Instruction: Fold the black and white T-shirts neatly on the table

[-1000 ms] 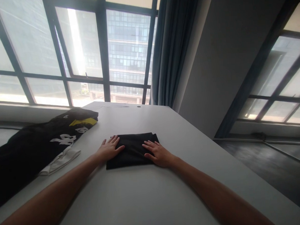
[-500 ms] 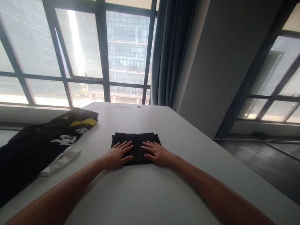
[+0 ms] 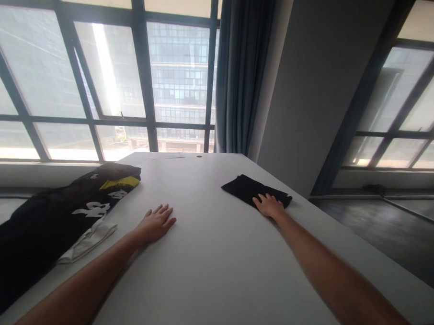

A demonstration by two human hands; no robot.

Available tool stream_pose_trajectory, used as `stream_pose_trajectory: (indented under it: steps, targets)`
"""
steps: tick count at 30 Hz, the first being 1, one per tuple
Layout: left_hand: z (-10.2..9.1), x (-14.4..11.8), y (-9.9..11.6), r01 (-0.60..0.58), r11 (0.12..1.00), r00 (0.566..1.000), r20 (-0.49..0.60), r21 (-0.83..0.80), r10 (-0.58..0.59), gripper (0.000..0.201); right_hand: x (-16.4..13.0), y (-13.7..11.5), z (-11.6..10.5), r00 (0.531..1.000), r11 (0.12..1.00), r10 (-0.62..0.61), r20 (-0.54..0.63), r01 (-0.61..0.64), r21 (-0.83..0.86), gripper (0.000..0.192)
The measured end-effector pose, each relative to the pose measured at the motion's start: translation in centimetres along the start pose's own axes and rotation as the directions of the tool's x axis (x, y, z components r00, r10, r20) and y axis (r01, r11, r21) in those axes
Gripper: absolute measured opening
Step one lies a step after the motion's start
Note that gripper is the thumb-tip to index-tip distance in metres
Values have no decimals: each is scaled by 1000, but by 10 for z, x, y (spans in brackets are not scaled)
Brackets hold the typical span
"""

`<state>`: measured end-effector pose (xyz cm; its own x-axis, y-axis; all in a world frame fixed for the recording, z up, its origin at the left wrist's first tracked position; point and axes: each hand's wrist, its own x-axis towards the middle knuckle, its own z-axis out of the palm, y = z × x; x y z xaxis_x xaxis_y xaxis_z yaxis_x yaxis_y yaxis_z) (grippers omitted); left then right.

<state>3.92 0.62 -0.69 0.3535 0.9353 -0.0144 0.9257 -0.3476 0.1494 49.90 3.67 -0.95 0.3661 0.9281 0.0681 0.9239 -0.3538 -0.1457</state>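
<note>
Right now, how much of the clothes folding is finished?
One piece looks done: the folded black cloth lies flat near the table's right edge, with the right hand resting open on it. The left hand lies flat on bare table, holding nothing. Probably left: the black printed garment and the white piece, both unfolded at the left.
</note>
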Motion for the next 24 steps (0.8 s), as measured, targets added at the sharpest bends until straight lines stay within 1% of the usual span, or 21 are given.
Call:
stream_pose_trajectory:
  steps: [2, 4, 5, 7, 9, 13, 15, 17, 20, 22, 24]
  targets:
    - [0, 0, 0, -5, 1000, 1000, 0, 0, 5, 74, 7, 23, -2, 986, 987, 159, -52, -159, 8, 67]
    - [-1, 0, 0, -6, 1000, 1000, -5, -1, 6, 73, 12, 39, -2, 962, 965, 261, -79, -260, 26, 67]
    - [0, 1, 0, -5, 1000, 1000, -8, -2, 5, 73, 13, 44, -2, 952, 956, 293, -87, -291, 34, 67]
    - [0, 1, -1, -2, 1000, 1000, -14, -3, 2, 72, 16, 48, -1, 938, 943, 332, -101, -330, 40, 67]
    - [1, 1, 0, -3, 1000, 1000, -18, -3, 3, 72, 17, 47, -1, 930, 936, 351, -107, -351, 23, 70]
    - [-1, -1, 0, -7, 1000, 1000, -20, -5, 7, 72, 18, 42, -5, 929, 932, 359, -86, -362, -29, 77]
    - [-3, -1, -3, -19, 1000, 1000, -13, -11, 19, 72, 17, 43, -8, 930, 930, 360, -78, -364, -42, 78]
    - [-7, 0, -10, -7, 1000, 1000, -13, -28, 7, 70, 17, 46, -10, 928, 928, 364, -79, -368, -53, 77]
    - [-17, 2, -31, 99, 994, 993, -66, -50, -102, 67, 17, 49, -11, 927, 927, 366, -83, -371, -57, 75]
    - [-28, 1, -50, 202, 978, 970, -130, -46, -206, 67, 17, 49, -12, 921, 921, 380, -85, -385, -53, 74]
    - [-42, -4, -72, 308, 950, 928, -207, -44, -311, 66, 15, 47, -14, 915, 917, 389, -106, -396, -55, 73]
